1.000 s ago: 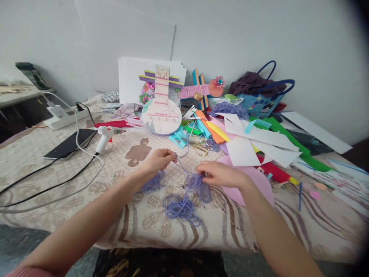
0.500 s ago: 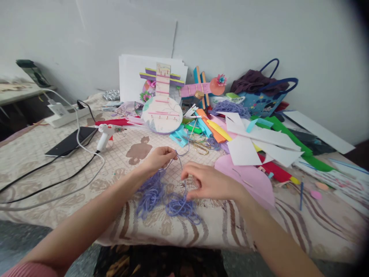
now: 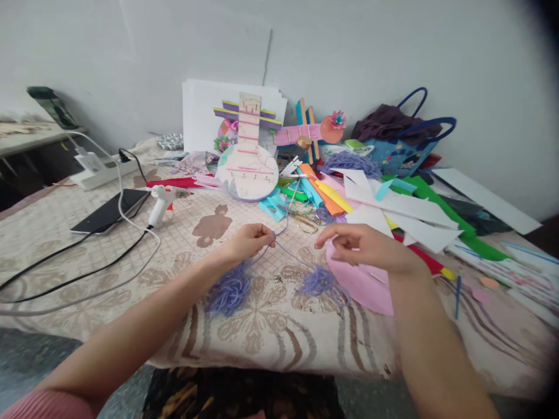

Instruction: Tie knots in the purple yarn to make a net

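My left hand (image 3: 251, 241) pinches a strand of purple yarn above the middle of the patterned tablecloth. Below it lies one loose bundle of purple yarn (image 3: 230, 291). A second, smaller yarn bundle (image 3: 321, 280) is under my right hand (image 3: 360, 244), with a strand running from it up to my left fingers. My right hand hovers with its fingers bent and apart, near the pink paper shape (image 3: 367, 289). From my left fingertips another strand leads back toward the gold scissors (image 3: 307, 222).
A white glue gun (image 3: 161, 203) and a black tablet (image 3: 111, 210) lie at the left among cables. Behind stands a decorated round board (image 3: 247, 172). White paper pieces (image 3: 402, 208), coloured rolls and a blue bag (image 3: 395, 156) crowd the right.
My right hand has moved right and away from my left hand. The smaller yarn bundle has shifted right too, and the strand between it and my left hand is stretched longer.
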`<state>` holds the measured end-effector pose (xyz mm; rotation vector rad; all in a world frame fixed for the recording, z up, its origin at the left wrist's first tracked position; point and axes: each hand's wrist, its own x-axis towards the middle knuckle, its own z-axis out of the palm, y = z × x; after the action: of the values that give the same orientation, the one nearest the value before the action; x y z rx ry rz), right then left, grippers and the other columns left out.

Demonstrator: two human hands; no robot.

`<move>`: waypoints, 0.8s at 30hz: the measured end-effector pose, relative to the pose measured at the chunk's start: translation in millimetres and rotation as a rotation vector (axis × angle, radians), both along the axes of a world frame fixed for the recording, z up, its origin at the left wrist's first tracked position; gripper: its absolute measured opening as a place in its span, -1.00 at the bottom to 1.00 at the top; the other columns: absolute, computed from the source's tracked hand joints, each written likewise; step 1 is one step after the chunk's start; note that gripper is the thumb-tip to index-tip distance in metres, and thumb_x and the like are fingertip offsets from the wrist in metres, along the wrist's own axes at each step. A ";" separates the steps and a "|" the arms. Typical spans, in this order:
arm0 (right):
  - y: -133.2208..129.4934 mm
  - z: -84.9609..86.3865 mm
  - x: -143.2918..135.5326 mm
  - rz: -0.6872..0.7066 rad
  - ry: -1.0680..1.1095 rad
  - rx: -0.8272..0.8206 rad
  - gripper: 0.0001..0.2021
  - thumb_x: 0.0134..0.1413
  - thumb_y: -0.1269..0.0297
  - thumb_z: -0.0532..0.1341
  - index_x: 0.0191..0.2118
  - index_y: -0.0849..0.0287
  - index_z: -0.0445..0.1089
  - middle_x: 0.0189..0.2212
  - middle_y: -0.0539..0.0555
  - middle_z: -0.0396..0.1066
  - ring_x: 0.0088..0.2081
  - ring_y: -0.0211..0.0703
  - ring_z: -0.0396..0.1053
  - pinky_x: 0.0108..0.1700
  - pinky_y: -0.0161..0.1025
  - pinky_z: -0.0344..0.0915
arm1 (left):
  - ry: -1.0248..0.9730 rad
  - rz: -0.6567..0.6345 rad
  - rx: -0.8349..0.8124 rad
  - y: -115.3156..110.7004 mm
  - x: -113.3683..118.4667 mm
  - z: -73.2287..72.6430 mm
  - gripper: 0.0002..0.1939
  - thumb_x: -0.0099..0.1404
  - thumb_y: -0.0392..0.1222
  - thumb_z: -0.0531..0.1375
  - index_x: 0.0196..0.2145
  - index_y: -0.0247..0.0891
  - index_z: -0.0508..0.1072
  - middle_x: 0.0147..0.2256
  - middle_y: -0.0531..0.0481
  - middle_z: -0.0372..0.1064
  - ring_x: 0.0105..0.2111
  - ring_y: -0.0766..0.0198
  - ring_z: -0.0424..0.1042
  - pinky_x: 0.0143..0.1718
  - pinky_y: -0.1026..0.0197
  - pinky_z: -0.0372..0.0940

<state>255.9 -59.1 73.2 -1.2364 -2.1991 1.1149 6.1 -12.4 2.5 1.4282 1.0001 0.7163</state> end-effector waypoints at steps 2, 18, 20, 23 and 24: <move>4.7 -17.2 -16.3 -0.162 0.110 -0.049 -0.78 0.07 0.20 0.10 -0.21 0.15 0.37 -0.40 0.03 0.39 -0.68 -0.43 0.04 -0.66 -0.39 0.03 | 0.029 -0.016 0.042 -2.6 2.1 0.7 -0.79 0.12 -0.09 0.16 -0.45 -0.32 0.34 -0.57 0.10 0.33 -0.74 0.55 -0.04 -0.71 0.36 -0.16; 18.6 -74.3 -76.0 -0.232 0.400 -0.333 -0.85 -0.02 0.35 0.10 -0.27 0.21 0.32 -0.44 -0.01 0.40 -0.70 -0.46 0.14 -0.68 -0.43 0.07 | 0.091 -0.078 0.237 1.8 0.5 -10.1 -0.86 0.12 -0.17 0.13 -0.47 -0.31 0.37 -0.51 0.00 0.43 -0.46 0.34 0.40 -0.38 0.30 0.25; 19.0 -74.0 -80.0 -0.233 0.431 -0.374 -0.86 -0.02 0.32 0.11 -0.29 0.22 0.32 -0.49 -0.01 0.38 -0.68 -0.43 0.17 -0.65 -0.42 0.10 | 0.096 -0.089 0.241 2.2 0.2 -10.8 -0.86 0.12 -0.17 0.13 -0.47 -0.31 0.37 -0.53 0.02 0.42 -0.49 0.34 0.38 -0.41 0.30 0.24; 20.5 -76.8 -82.9 -0.260 0.387 -0.311 -0.90 -0.04 0.32 0.13 -0.40 0.23 0.32 -0.63 -0.08 0.25 -0.67 -0.41 0.14 -0.64 -0.41 0.05 | 0.133 -0.078 0.265 2.1 0.0 -10.2 -0.89 0.09 -0.21 0.13 -0.49 -0.31 0.37 -0.56 0.04 0.40 -0.52 0.36 0.36 -0.45 0.32 0.23; 21.1 -78.5 -82.8 -0.266 0.361 -0.268 -0.91 -0.04 0.33 0.13 -0.42 0.23 0.32 -0.65 -0.10 0.21 -0.67 -0.41 0.11 -0.64 -0.41 0.02 | 0.144 -0.070 0.274 2.0 0.0 -9.9 -0.90 0.09 -0.23 0.13 -0.49 -0.31 0.37 -0.56 0.04 0.40 -0.52 0.36 0.36 -0.45 0.32 0.23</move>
<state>173.1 -38.0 -5.2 -1.2700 -1.6094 1.4220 6.1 -10.4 -7.4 1.7652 0.9839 0.7264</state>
